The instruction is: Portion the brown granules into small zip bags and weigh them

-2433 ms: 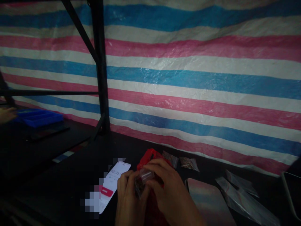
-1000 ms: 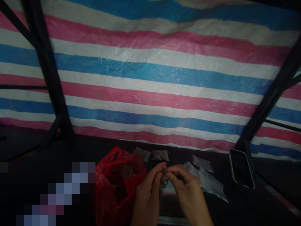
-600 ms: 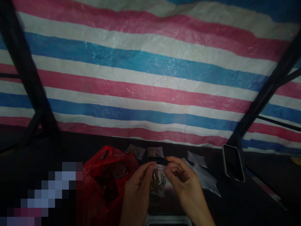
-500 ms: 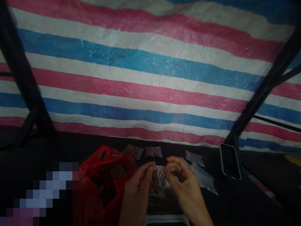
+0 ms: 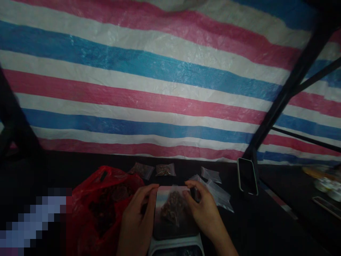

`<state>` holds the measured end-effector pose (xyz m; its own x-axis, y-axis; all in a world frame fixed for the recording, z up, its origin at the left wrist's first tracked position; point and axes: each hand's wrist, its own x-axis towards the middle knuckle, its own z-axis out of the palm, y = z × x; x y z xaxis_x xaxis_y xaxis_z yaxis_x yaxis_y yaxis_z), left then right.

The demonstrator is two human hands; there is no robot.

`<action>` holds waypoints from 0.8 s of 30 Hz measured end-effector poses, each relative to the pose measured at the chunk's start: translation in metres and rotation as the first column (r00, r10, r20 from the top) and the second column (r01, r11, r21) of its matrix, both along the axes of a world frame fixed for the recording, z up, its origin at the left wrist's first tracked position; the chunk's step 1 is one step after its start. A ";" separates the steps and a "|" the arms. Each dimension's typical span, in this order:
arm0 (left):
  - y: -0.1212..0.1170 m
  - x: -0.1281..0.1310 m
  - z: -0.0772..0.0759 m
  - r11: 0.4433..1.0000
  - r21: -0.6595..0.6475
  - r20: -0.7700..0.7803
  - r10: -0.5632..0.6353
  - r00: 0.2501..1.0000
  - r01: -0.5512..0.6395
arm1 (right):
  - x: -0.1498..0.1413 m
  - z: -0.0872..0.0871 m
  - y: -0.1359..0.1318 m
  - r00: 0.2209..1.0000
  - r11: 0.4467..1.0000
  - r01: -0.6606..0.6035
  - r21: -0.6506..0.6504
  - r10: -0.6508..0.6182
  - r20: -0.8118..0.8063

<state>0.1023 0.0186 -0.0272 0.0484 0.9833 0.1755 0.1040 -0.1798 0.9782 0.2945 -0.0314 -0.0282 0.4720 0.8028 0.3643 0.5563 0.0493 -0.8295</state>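
A small clear zip bag (image 5: 174, 208) of brown dried pieces lies on the plate of a digital kitchen scale (image 5: 166, 233), low in the middle. My left hand (image 5: 140, 217) is at the scale's left edge, fingers stretched forward, with nothing visible in it. On the other side my right hand (image 5: 204, 209) is open around the far right corner, its thumb close to the bag's edge; whether it touches cannot be told. An open red plastic bag (image 5: 77, 209) beside my left hand holds dark contents and a round clear tub (image 5: 121, 193).
Behind the scale lie two filled zip bags, one left (image 5: 144, 170) and one right (image 5: 165, 170). Flat clear bags (image 5: 218, 195) are right of my right hand. A phone (image 5: 247, 176) leans by a dark frame post (image 5: 282, 96). Striped sheeting (image 5: 149, 85) hangs behind.
The filled zip bag, held up between both hands before, now lies on the scale. My hands have moved apart to its sides. The view has shifted slightly right.
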 end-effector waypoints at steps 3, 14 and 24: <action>-0.001 0.000 0.002 0.999 0.034 -0.019 0.005 1.000 -0.004 | 0.006 0.000 0.000 1.000 0.999 0.029 0.030 -0.029 0.012; 0.004 -0.001 0.013 0.991 -0.103 0.054 0.090 0.994 -0.084 | 0.017 0.008 0.000 0.999 0.999 0.044 0.024 -0.044 0.019; 0.004 -0.004 0.017 0.985 -0.149 0.079 0.103 0.991 -0.091 | 0.006 0.008 0.003 0.999 0.998 -0.030 -0.051 0.032 0.042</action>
